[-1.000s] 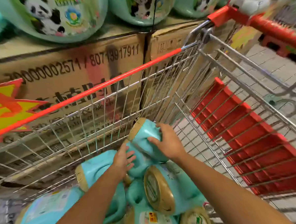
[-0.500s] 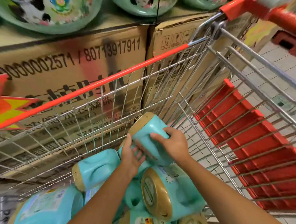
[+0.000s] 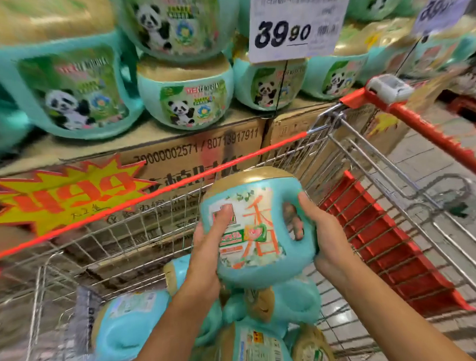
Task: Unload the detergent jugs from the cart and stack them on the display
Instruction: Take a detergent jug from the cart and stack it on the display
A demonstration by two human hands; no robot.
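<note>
I hold a turquoise detergent jug (image 3: pixel 257 229) with a gold cap upright above the wire cart (image 3: pixel 368 157). My right hand (image 3: pixel 326 236) grips its handle on the right side, fingers through the opening. My left hand (image 3: pixel 207 253) supports the jug's left side and bottom, with the thumb laid on the label. Several more turquoise jugs (image 3: pixel 128 321) lie on their sides in the cart below. On the display (image 3: pixel 152 146) behind the cart, panda-labelled jugs (image 3: pixel 185 100) stand in stacked rows on cardboard boxes.
The cart's red top rail (image 3: pixel 149 194) runs between me and the display. A red child-seat flap (image 3: pixel 386 244) sits at the cart's right end under the red push handle (image 3: pixel 433 134). A white price sign reading 39.90 (image 3: pixel 294 22) hangs over the jugs. Tiled floor lies at right.
The jug has been lifted out of the pile in the cart and turned upright. My right hand has shifted onto its handle. The camera has tilted up toward the display.
</note>
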